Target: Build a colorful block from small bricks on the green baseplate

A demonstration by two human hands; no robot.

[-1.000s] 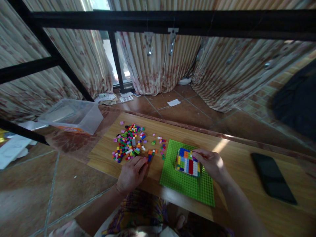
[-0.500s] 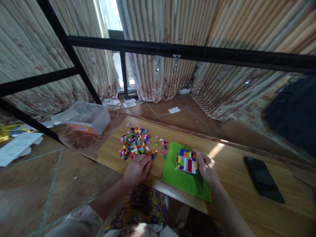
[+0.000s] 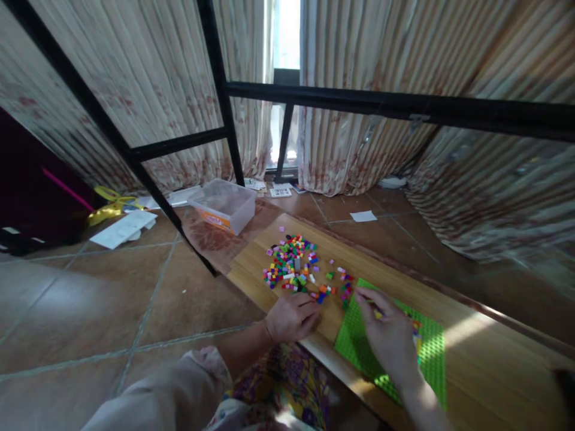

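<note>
My left hand (image 3: 293,317) rests at the table's near side, fingers curled together beside a few orange and blue toy bricks (image 3: 322,295). Whatever its fingertips may hold is too small to make out. Over the green studded baseplate (image 3: 353,341) reaches my right hand (image 3: 390,338), thumb and forefinger close together near the plate's left corner; anything between the tips is hidden. Behind that hand, a multicoloured brick block (image 3: 417,336) on the baseplate is mostly covered. Loose small bricks (image 3: 287,263) lie in a heap to the left.
A clear plastic box (image 3: 229,206) with an orange label stands beyond the wooden tabletop (image 3: 251,263). Black metal bars (image 3: 359,99) cross in front of the curtains. Papers (image 3: 363,216) lie on the tiled floor. A dark object edge shows at far right.
The view has turned left, so everything sits further right. My right hand has left the block's right side and moved left across the baseplate. My left hand stays by the loose bricks.
</note>
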